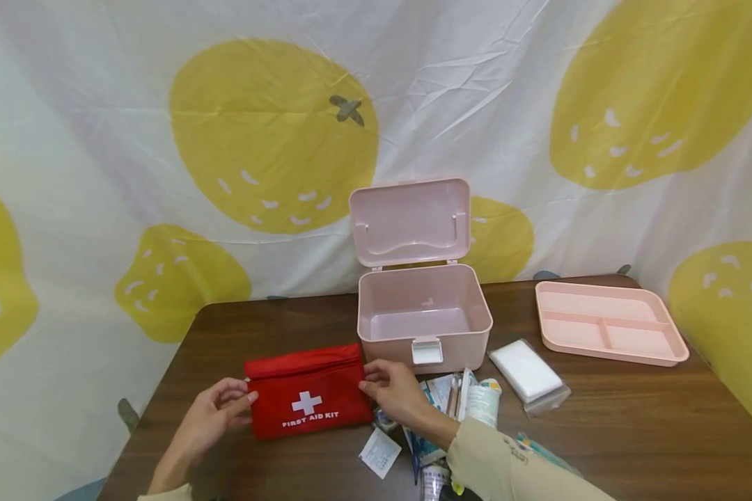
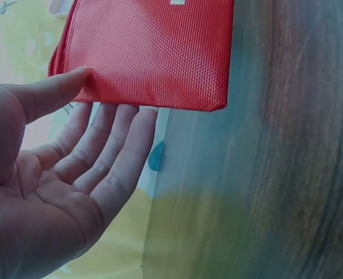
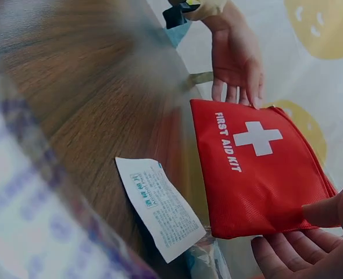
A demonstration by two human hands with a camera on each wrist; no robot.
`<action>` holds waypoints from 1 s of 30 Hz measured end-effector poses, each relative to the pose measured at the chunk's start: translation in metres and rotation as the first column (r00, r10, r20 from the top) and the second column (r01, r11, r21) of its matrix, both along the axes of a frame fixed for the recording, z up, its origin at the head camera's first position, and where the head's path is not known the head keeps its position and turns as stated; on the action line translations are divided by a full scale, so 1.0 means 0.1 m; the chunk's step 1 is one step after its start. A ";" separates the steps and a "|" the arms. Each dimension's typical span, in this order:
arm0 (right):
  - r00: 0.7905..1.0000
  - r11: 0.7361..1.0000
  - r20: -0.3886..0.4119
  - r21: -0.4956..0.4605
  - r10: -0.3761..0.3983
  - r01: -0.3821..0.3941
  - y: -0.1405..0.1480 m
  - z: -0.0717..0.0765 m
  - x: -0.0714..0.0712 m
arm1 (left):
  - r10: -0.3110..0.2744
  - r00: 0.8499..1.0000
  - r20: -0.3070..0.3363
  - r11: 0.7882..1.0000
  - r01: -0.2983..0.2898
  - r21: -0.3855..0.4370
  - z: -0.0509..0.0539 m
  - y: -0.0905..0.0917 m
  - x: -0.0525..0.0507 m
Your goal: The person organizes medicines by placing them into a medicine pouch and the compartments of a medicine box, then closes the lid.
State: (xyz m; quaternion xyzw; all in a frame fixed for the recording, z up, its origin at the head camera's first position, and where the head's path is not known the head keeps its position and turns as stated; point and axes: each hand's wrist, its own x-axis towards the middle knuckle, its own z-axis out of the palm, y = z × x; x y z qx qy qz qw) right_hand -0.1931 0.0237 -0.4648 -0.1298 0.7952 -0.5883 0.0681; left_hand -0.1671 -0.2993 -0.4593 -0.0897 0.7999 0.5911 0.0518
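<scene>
A red zippered first aid pouch [image 1: 310,396] with a white cross is held by both hands, left of the pink box. My left hand [image 1: 209,417] pinches its left edge, thumb on the front and fingers behind, as the left wrist view shows. At the opposite edge my right hand [image 1: 396,393] pinches the pouch [image 3: 258,168] the same way. Just right of the pouch lies a small white printed packet [image 1: 380,453]. Under and beside my right forearm are several medical supplies, among them a rolled bandage [image 1: 483,402] in wrapping; the sleeve partly hides them.
Behind the pouch stands a pink box [image 1: 423,327] with its lid [image 1: 411,223] raised. A wrapped white pad [image 1: 528,372] lies to its right, and farther right is a pink divided tray [image 1: 608,323]. A printed curtain hangs along the back of the wooden table [image 1: 633,431].
</scene>
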 end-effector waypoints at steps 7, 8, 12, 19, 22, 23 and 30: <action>1.000 1.000 0.000 -0.012 -0.006 0.006 0.03 -0.01 -0.01 | -0.015 1.000 0.000 1.000 0.015 0.004 0.01 0.01 0.05; 1.000 1.000 0.000 -0.012 -0.005 0.005 0.03 -0.01 -0.01 | -0.013 1.000 -0.002 1.000 0.013 0.007 0.02 0.01 0.06; 1.000 1.000 -0.018 -0.011 -0.002 0.002 0.04 0.00 -0.03 | -0.012 1.000 -0.021 1.000 0.012 0.021 0.03 0.01 0.07; 0.999 1.000 -0.037 -0.011 0.011 -0.012 0.08 -0.03 -0.05 | -0.060 0.997 -0.047 0.996 0.063 0.066 -0.01 0.00 0.09; 1.000 1.000 -0.027 -0.013 0.015 -0.015 0.11 -0.03 -0.05 | -0.106 0.993 -0.060 0.992 0.110 0.067 -0.02 -0.01 0.11; 1.000 1.000 -0.024 -0.010 0.016 -0.016 0.12 -0.04 -0.05 | -0.124 0.990 -0.067 0.990 0.128 0.065 -0.03 -0.02 0.12; 0.999 0.999 -0.001 -0.020 0.049 -0.049 0.21 -0.04 -0.05 | -0.208 0.977 -0.049 0.977 0.210 0.042 -0.02 -0.07 0.15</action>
